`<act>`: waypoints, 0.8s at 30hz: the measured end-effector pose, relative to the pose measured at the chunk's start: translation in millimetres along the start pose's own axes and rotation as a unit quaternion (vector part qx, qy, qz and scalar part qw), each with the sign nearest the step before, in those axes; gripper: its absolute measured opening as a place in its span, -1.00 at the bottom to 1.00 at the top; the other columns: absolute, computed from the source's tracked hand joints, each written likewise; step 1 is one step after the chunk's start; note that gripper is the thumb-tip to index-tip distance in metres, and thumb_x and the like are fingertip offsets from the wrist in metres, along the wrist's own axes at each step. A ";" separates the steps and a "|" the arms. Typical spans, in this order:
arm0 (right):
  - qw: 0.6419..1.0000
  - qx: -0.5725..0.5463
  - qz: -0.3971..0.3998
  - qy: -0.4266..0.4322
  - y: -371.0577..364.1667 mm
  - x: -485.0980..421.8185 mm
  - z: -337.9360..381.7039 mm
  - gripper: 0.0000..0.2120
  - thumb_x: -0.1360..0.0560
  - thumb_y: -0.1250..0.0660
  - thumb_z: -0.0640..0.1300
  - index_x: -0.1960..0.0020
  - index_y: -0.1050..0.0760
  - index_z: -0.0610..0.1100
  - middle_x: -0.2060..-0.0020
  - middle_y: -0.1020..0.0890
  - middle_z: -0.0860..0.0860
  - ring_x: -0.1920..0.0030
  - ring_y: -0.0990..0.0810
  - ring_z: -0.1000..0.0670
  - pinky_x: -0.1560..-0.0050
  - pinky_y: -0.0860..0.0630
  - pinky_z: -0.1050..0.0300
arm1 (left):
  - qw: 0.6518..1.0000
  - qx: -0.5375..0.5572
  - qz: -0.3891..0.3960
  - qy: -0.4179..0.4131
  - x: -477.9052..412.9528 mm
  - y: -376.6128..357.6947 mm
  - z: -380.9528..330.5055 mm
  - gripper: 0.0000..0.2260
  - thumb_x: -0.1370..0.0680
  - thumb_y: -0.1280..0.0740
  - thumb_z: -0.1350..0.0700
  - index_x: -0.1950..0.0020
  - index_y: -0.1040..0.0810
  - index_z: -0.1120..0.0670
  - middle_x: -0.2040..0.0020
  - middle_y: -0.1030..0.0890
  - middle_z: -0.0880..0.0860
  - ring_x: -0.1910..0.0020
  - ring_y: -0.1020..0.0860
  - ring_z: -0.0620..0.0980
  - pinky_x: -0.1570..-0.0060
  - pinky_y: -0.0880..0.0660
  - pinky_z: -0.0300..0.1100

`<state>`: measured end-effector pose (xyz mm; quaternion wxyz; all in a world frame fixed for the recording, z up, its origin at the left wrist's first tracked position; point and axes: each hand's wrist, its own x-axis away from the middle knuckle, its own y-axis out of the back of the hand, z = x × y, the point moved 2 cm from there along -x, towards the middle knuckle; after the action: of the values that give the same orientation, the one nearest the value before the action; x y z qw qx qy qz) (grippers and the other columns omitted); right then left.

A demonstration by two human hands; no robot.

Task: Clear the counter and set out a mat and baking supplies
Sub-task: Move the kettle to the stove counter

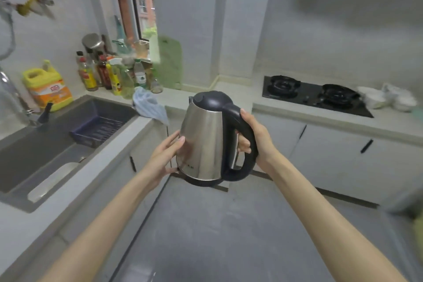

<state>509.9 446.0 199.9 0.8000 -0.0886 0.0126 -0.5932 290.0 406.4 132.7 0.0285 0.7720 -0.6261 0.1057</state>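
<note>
A stainless steel electric kettle [203, 135] with a black lid and black handle is held up in the air above the floor, in front of the corner of the counter [196, 96]. My right hand [254, 137] is wrapped around the black handle. My left hand [167, 155] lies flat against the kettle's lower left side, with its fingers spread on the metal. The kettle stays upright, its lid shut.
A dark sink [45, 144] with a blue rack [98, 128] lies at the left. Bottles [109, 73] and a yellow jug [48, 87] crowd the back corner beside a green cutting board [170, 64]. A crumpled bag [148, 105] sits near the edge. A black gas hob [313, 95] and white bowls [386, 97] are at right.
</note>
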 end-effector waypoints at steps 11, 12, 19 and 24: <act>0.980 -0.014 -0.195 0.037 234.7 -0.7 33.2 -0.58 -0.52 -0.24 0.16 0.25 -0.39 -0.19 0.65 -0.26 0.02 0.62 -0.17 0.05 0.45 -0.14 0.14 | 0.981 -0.041 0.190 0.028 -106.0 -253.5 3.8 -0.51 -0.45 -0.38 -0.19 -0.36 -0.40 -0.20 -0.31 -0.48 -0.18 -0.35 -0.39 -0.08 -0.22 -0.41 0.12; 0.976 -0.016 -0.212 0.038 253.4 -0.8 34.8 -0.58 -0.52 -0.24 0.16 0.24 -0.39 -0.20 0.64 -0.26 0.02 0.62 -0.17 0.05 0.46 -0.15 0.15 | 0.978 -0.048 0.202 0.031 -114.1 -274.7 3.4 -0.55 -0.47 -0.37 -0.19 -0.35 -0.41 -0.21 -0.31 -0.47 -0.18 -0.34 -0.39 -0.08 -0.20 -0.42 0.09; 0.947 -0.032 -0.313 0.063 393.6 -17.1 47.4 -0.61 -0.49 -0.28 0.17 0.16 -0.43 -0.18 0.58 -0.27 -0.01 0.60 -0.17 0.05 0.51 -0.17 0.20 | 0.949 -0.093 0.298 0.034 -184.6 -434.7 10.0 -0.51 -0.51 -0.31 -0.19 -0.42 -0.34 -0.17 -0.34 -0.44 -0.14 -0.34 -0.38 -0.04 -0.23 -0.41 0.12; 0.923 -0.033 -0.376 0.074 493.3 -45.0 67.5 -0.64 -0.53 -0.26 0.12 0.20 -0.40 -0.18 0.60 -0.28 0.01 0.61 -0.19 0.06 0.49 -0.16 0.17 | 0.924 -0.105 0.366 0.047 -244.5 -555.9 8.4 -0.56 -0.52 -0.30 -0.17 -0.39 -0.35 -0.18 -0.31 -0.45 -0.14 -0.33 -0.39 -0.03 -0.19 -0.46 0.06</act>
<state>972.2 635.7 185.1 0.5115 -0.0692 0.0574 -0.8546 784.4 758.9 125.1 0.0981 0.4762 -0.8703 0.0791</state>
